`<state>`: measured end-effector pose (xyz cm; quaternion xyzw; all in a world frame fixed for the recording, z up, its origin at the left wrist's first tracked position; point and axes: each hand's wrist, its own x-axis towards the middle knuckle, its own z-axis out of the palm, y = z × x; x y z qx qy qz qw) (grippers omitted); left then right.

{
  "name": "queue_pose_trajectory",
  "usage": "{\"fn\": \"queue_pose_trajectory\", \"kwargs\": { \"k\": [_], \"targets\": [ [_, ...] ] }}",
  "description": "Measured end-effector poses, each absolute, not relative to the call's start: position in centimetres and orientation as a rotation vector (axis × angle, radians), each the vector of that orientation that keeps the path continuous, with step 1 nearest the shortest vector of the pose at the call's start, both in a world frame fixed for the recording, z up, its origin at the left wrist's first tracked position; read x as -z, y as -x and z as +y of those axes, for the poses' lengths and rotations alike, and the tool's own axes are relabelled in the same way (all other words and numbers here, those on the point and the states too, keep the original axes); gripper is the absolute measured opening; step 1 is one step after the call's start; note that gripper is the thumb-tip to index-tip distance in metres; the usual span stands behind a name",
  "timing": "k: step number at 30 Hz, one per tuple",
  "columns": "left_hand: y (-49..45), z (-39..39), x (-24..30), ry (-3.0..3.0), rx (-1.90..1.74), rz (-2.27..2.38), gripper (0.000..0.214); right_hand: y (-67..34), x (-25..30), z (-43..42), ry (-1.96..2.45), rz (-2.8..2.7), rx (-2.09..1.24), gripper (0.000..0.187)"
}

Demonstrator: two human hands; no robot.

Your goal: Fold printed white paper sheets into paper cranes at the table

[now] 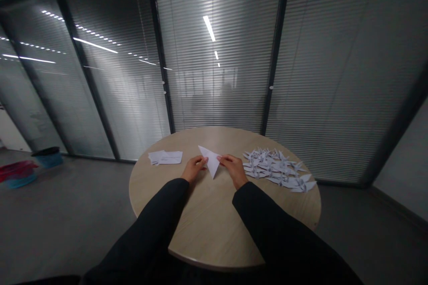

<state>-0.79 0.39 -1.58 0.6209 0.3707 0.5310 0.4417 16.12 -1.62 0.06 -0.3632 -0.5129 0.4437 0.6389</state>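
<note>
**Paper folding: one piece in hand, many pieces done, some sheets left**

Nearest, two dark sleeves (147, 222) are seen over the round table (214, 231). The pointed white paper (213, 160), taken as landmark, is held above the table; whether the surface is touched cannot be told. Its left edge is pinched by the left hand (194, 168), its right corner by the right hand (234, 169). It is judged part-folded: broad, flat faces, no spiky form. To its right, a large pile of folded pieces (272, 167) is gathered, judged finished. To its left, flat sheets (171, 157) are laid overlapping, judged unused; number uncertain. Beyond it, glass panels with blinds (217, 111) are noted.
</note>
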Motion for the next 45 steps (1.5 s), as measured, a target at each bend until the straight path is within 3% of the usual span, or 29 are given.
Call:
{"fn": "queue_pose_trajectory", "kwargs": {
  "k": [14, 24, 45],
  "targets": [
    [-0.3, -2.1, 0.1, -1.257, -1.106, 0.669, 0.056, -15.8, -0.6, -2.6, 0.795, -1.431, -1.088, 0.028],
    [0.4, -0.9, 0.3, -1.079, -1.282, 0.801, 0.022, -16.3, -0.1, -1.1, 0.791, -1.115, -0.989, 0.036],
    [0.7, -0.4, 0.7, -1.291, -1.289, 0.826, 0.044, -17.0, 1.0, 0.2, 0.839, -1.038, -0.883, 0.035]
  ]
}}
